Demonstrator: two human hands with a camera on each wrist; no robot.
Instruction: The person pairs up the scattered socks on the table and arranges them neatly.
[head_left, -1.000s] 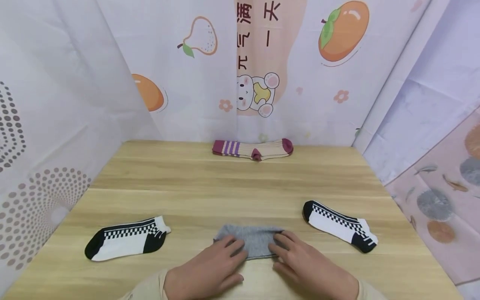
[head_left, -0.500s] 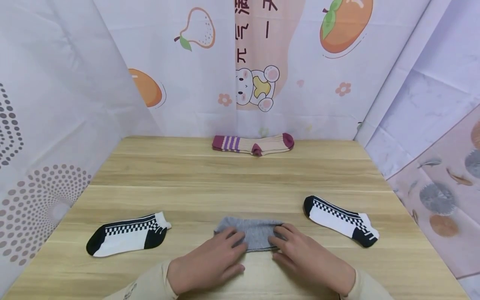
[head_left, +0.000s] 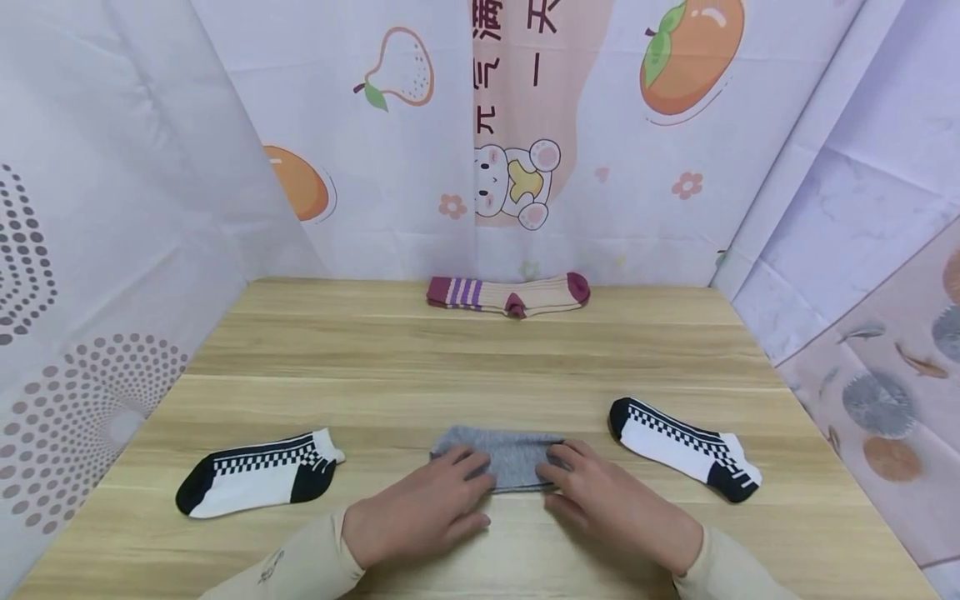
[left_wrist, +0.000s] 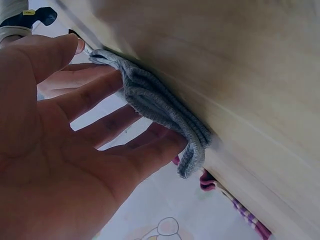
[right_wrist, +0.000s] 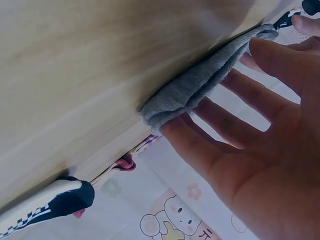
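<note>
A grey folded piece of knit cloth point(head_left: 517, 458) lies flat near the front middle of the table. Its stacked soft layers show from the side in the left wrist view, but whether it is a sock I cannot tell. My left hand point(head_left: 427, 508) rests its fingertips on the cloth's left end, with the thumb apart from it on the near side. On the right end, the fingertips of my right hand point(head_left: 611, 500) touch the cloth in the same way. Both hands have loosely bent, spread fingers, and no thumb closes round the cloth.
A black-and-white checkered ankle sock point(head_left: 258, 473) lies to the left, and a matching ankle sock point(head_left: 684, 450) to the right. Cream socks with maroon ends and purple stripes point(head_left: 508, 295) lie at the table's back edge. Printed curtains point(head_left: 375, 167) hang behind and beside the wooden table point(head_left: 450, 358).
The grey cloth has slid slightly away from me across the table, with both hands moving along on it. The other socks stay where they were; the head view has shifted a little.
</note>
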